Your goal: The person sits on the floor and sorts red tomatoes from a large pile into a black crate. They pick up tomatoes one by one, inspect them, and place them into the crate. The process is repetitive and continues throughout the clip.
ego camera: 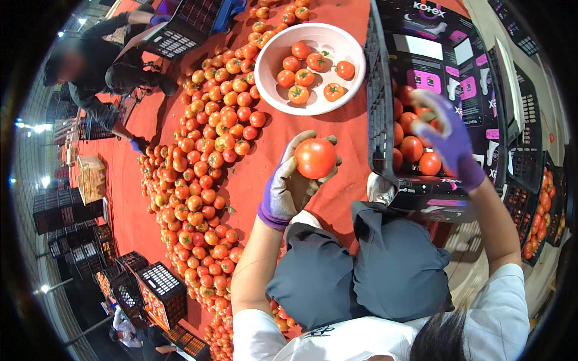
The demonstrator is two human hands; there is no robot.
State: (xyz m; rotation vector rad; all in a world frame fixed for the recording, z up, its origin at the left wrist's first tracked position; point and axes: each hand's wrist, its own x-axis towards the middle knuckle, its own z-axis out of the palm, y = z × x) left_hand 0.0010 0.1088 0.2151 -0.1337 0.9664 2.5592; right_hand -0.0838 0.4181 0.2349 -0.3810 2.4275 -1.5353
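My left hand (284,195), in a purple glove with a pale, soiled palm, cradles a ripe red tomato (315,159) above the red ground sheet (257,185). To the right, my right hand (451,133) in a matching glove reaches into a black plastic crate (378,85). Printed cardboard (433,63) lines that crate, and red tomatoes (412,149) lie in its near part. The right fingers are curved over these tomatoes; whether they grip one is unclear. Ahead, a white basin (311,110) holds several tomatoes (305,77), spaced apart on its bottom.
A long heap of tomatoes (198,144) spreads across the sheet on my left. Beyond it, a person (97,67) bends with a gloved hand at the heap, near a tilted black crate (180,34). More crates (162,289) stand lower left; tomato-filled crates (539,216) line the right.
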